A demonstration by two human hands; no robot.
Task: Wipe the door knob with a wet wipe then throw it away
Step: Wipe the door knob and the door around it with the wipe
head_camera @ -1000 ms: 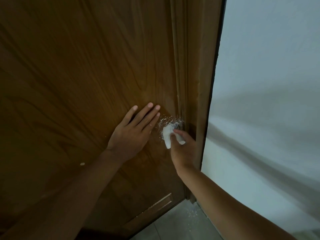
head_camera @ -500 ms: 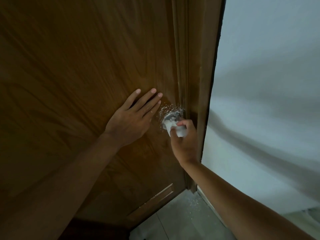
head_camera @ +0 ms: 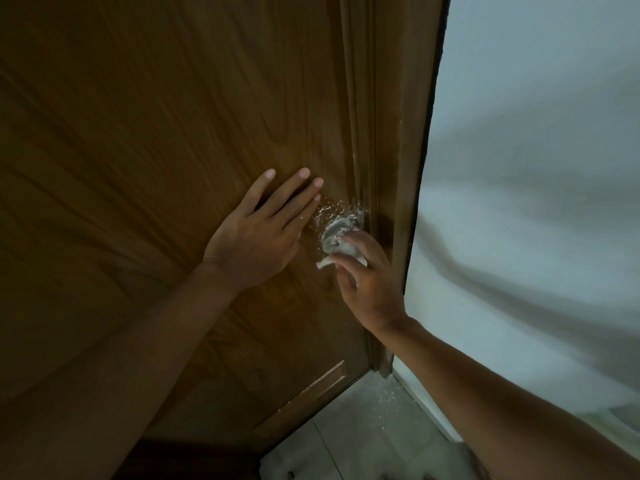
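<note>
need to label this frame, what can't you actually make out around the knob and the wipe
Head view, the only one:
- Door knob: its lower right part is hidden by the right hand and the wipe.
- Wipe: mostly covered by the right hand's fingers; only a white edge shows, so whether it is wet cannot be told.
- White specks on the door: too small and dim to identify.
- Left hand: its palm faces the door, so contact is unseen.
</note>
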